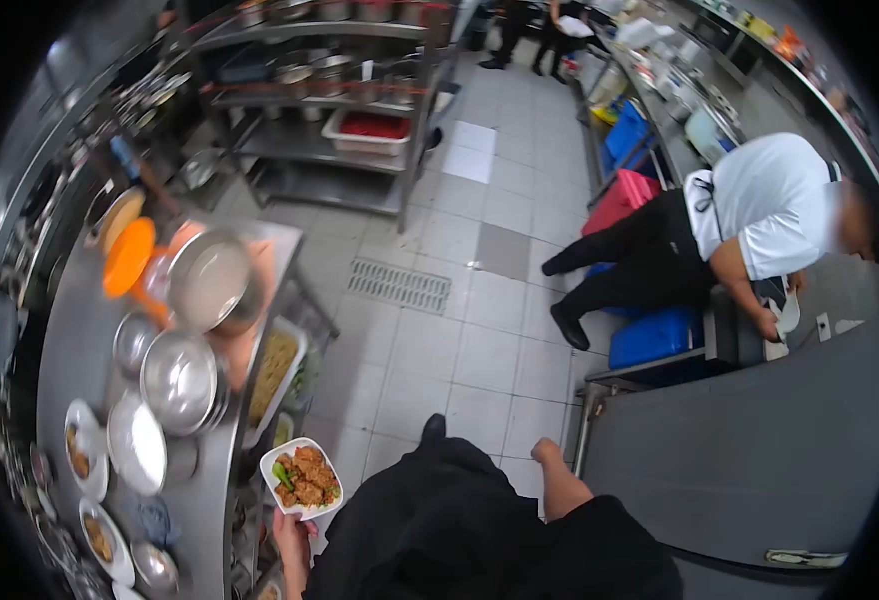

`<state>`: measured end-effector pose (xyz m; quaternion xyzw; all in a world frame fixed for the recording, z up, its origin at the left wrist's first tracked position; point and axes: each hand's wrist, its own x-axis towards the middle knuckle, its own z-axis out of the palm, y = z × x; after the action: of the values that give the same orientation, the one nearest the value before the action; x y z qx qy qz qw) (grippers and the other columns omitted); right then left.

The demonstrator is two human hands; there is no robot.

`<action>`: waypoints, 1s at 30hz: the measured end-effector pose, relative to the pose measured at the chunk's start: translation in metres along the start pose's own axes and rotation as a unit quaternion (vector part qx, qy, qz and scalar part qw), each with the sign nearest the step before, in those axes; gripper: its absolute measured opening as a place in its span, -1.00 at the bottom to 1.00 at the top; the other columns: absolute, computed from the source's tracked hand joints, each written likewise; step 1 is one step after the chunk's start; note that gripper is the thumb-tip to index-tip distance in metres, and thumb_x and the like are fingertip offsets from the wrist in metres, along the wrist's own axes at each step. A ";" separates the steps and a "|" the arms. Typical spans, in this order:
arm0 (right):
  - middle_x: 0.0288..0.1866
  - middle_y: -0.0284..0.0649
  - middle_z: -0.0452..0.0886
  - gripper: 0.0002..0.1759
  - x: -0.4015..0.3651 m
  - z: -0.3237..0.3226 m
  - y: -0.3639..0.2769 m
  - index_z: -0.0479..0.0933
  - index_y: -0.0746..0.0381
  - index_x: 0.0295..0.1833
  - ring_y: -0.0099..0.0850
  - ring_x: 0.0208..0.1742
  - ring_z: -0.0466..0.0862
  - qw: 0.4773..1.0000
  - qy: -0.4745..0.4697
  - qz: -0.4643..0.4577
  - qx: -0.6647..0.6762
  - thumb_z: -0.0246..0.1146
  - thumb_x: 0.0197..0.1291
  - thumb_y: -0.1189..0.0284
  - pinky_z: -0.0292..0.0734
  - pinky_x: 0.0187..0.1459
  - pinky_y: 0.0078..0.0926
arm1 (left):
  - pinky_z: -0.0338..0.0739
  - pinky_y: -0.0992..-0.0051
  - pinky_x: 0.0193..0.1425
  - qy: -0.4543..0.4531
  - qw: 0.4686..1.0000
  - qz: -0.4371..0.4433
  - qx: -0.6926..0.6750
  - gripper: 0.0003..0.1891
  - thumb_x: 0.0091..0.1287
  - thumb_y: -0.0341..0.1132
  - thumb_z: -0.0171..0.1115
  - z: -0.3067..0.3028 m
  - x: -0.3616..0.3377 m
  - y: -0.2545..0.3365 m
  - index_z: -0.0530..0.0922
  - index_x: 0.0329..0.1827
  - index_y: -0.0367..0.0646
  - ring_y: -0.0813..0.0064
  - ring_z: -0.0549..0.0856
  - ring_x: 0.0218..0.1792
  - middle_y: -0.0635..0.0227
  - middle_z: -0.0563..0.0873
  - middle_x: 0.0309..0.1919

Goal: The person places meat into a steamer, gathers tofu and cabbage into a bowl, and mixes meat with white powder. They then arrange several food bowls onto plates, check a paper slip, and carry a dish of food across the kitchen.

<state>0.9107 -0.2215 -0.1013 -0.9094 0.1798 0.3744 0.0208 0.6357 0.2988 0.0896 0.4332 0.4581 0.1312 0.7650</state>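
My left hand (pixel 295 532) is closed on the near rim of a white takeaway bowl (pixel 325 508), with the thumb and fingers at its lower edge. Browned chunks of food (pixel 311 478) and some green pieces fill the bowl, which is level beside the steel counter's edge. On my other side, my right hand (pixel 543 452) hangs low over the floor near the grey door-like panel. It touches nothing that I can see, and its fingers are too small and blurred to make out.
Metal bowls (pixel 178 382), an orange lid (pixel 128 257) and plates of food (pixel 85 450) crowd the steel counter (pixel 209 480) at left. A rack (pixel 319 185) with a tub of red food stands beyond. At right, a person in white (pixel 774 200) bends by the grey panel (pixel 739 460).
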 end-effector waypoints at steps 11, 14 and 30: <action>-0.39 -0.15 0.68 -0.83 0.083 -0.258 -0.024 0.65 0.11 -0.31 -0.17 -0.25 0.66 0.922 0.223 -0.009 0.315 0.17 -0.01 0.39 0.53 -0.17 -0.31 | 0.41 0.50 -0.80 -0.171 0.961 -0.075 0.202 -0.63 0.12 -0.48 -0.11 0.277 0.224 0.048 0.36 0.04 -0.23 0.40 0.53 -0.79 0.18 0.58 -0.54; -0.38 -0.15 0.68 -0.80 0.135 -0.284 -0.027 0.64 0.10 -0.30 -0.16 -0.26 0.66 0.892 0.196 0.034 0.406 0.16 0.02 0.32 0.53 -0.20 -0.28 | 0.41 0.51 -0.79 -0.222 0.944 -0.075 0.232 -0.63 0.12 -0.50 -0.12 0.375 0.289 0.061 0.36 0.04 -0.25 0.41 0.54 -0.78 0.19 0.57 -0.56; 0.12 -0.17 0.50 -0.56 0.176 -0.207 -0.108 0.50 0.14 0.09 -0.20 -0.14 0.64 0.659 -0.158 0.350 0.647 0.29 0.07 0.25 0.62 -0.30 -0.11 | 0.36 0.51 -0.76 -0.638 0.684 -0.026 0.353 -0.76 0.23 -0.43 -0.09 1.094 0.413 0.052 0.38 -0.06 -0.28 0.45 0.52 -0.76 0.21 0.57 -0.53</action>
<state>1.2025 -0.2112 -0.0846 -0.4633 0.6757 0.2813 0.4997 1.7630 -0.0171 0.1121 0.6386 -0.1168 -0.3677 0.6659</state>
